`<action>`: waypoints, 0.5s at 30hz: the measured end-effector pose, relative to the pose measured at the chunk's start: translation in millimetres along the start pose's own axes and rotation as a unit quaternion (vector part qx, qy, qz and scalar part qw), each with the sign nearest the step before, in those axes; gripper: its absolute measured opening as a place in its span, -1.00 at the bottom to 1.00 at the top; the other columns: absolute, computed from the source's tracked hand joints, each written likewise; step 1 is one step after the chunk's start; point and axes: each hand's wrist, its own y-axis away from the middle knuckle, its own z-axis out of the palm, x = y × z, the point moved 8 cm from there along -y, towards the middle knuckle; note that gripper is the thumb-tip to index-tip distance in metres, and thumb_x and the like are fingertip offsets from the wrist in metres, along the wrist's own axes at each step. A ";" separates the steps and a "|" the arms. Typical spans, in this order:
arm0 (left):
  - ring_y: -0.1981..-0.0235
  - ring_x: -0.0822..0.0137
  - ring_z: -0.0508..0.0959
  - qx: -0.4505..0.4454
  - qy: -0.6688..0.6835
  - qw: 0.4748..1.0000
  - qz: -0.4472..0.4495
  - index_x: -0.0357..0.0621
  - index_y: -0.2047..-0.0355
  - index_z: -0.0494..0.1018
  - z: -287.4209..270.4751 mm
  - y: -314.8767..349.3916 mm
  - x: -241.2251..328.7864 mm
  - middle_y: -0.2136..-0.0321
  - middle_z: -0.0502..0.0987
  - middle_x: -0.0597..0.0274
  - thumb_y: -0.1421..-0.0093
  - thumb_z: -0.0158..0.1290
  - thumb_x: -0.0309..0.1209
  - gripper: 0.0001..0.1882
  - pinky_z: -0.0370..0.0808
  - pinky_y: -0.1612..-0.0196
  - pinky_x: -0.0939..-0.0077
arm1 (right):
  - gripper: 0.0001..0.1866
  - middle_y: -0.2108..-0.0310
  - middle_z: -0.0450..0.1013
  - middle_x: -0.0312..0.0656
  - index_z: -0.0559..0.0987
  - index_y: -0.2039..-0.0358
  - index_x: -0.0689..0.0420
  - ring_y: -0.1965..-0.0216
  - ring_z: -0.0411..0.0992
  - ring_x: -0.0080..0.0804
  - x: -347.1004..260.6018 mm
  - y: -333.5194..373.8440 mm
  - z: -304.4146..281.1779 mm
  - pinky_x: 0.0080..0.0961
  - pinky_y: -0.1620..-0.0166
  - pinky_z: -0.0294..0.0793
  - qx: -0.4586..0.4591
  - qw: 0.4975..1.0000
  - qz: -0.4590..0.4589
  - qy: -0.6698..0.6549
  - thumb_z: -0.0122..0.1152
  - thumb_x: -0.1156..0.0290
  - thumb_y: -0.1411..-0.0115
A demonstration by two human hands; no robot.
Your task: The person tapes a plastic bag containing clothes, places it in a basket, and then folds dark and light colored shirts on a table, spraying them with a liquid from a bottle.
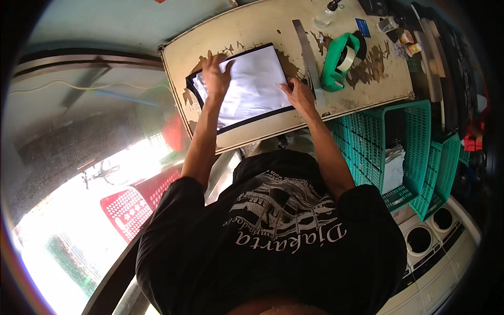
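Observation:
A folded white cloth (pixel 252 84) lies flat on the table with a black layer (pixel 257 114) showing along its edges. My left hand (pixel 216 76) rests over its upper left part, fingers spread and nothing gripped. At the right edge of the cloth is my right hand (pixel 300 96), its thumb and fingertips bent in and closed on the border. How much of the fabric lies between those fingertips is partly hidden.
The worn cream table (pixel 236 26) carries a long metal ruler (pixel 307 58), a green tape dispenser (pixel 331 68) and a clear pump bottle (pixel 325 17). Green plastic baskets (pixel 367 142), one with white cloth inside, stand at the right. A red perforated chair (pixel 126 210) is lower left.

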 end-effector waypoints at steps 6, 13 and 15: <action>0.23 0.13 0.52 -0.140 0.093 0.985 0.030 -0.05 0.35 0.60 110.7 -36.1 44.8 0.39 0.60 0.21 -0.02 0.29 -0.25 -0.78 0.41 0.10 0.25 | -0.65 0.51 0.53 -0.07 0.53 0.38 0.12 0.42 0.53 -0.04 2.5 1.0 -5.9 -0.22 0.36 0.48 0.066 0.991 0.006 -0.114 0.26 0.07 -0.14; 0.12 0.17 0.43 -0.192 0.102 0.975 -0.040 0.12 0.43 0.62 145.0 -31.3 29.6 0.41 0.56 0.41 0.07 0.31 -0.16 -0.79 0.21 0.06 -0.06 | -0.68 0.49 0.54 -0.04 0.54 0.35 0.12 0.40 0.53 -0.02 5.4 0.0 0.4 -0.18 0.34 0.49 0.056 0.992 0.017 -0.113 0.28 0.10 -0.12; 0.16 0.20 0.43 -0.165 0.090 0.981 -0.049 0.12 0.47 0.62 138.3 -28.9 33.7 0.39 0.56 0.41 0.07 0.30 -0.14 -0.80 0.18 0.04 -0.02 | -0.66 0.49 0.54 -0.05 0.54 0.35 0.12 0.40 0.53 -0.02 9.2 1.4 2.2 -0.18 0.33 0.49 0.060 0.991 0.026 -0.114 0.28 0.09 -0.11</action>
